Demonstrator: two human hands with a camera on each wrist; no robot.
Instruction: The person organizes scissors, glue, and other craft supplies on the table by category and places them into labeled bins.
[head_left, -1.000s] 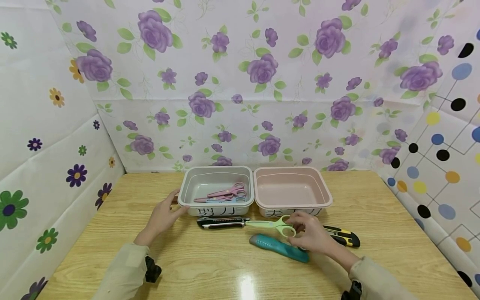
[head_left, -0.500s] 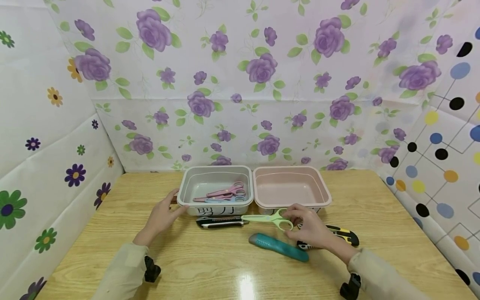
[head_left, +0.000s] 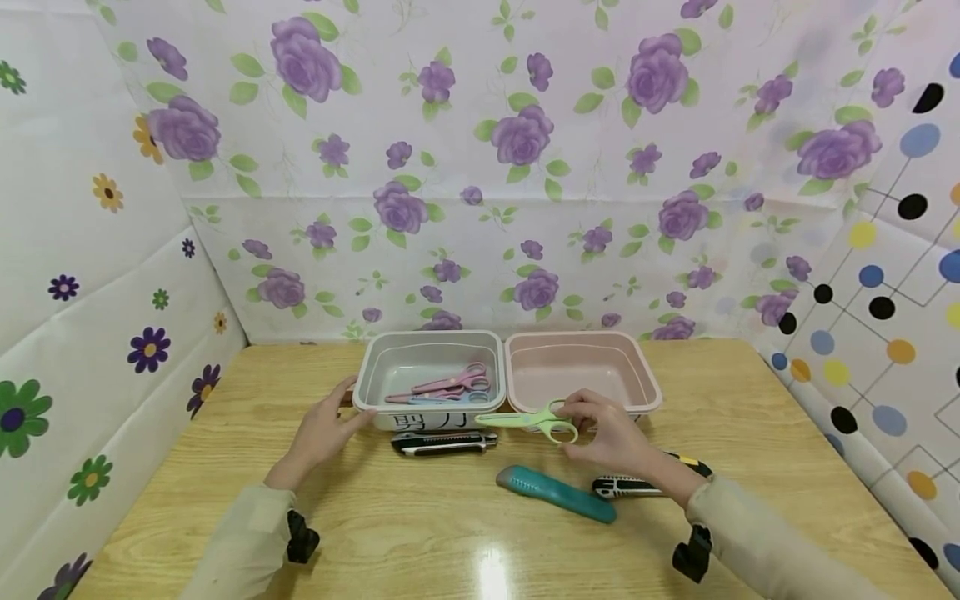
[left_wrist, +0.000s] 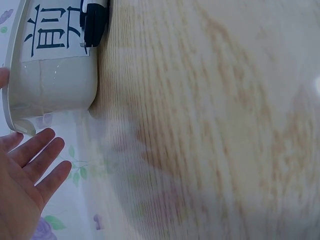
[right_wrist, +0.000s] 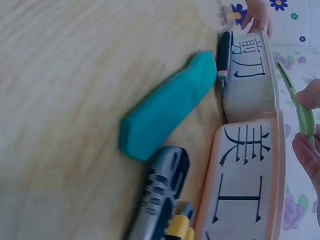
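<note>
My right hand [head_left: 609, 432] pinches light green scissors [head_left: 517, 419] by their handle loops, blades pointing left. In the head view the scissors overlap the front rims of both bins; the right wrist view shows the green scissors [right_wrist: 302, 112] raised above rim height between thumb and fingers. My left hand [head_left: 324, 433] rests at the left end of the grey bin [head_left: 363, 408], thumb at its front rim. Its fingers [left_wrist: 42, 160] are fairly straight in the left wrist view. Pink scissors [head_left: 450, 385] and light blue scissors [head_left: 442, 400] lie inside the grey bin.
A pink bin [head_left: 654, 392] stands against the grey bin's right side; both carry labels with black characters. Before them on the wooden table [head_left: 375, 533] lie a black-and-white utility knife [head_left: 442, 444], a teal utility knife [head_left: 557, 493] and a black-and-yellow utility knife [head_left: 626, 486], partly hidden by my right arm.
My right hand has lifted the green scissors off the table and carried them up and slightly left toward the bins. More of the black-and-yellow knife's front end shows. The left hand has stayed put.
</note>
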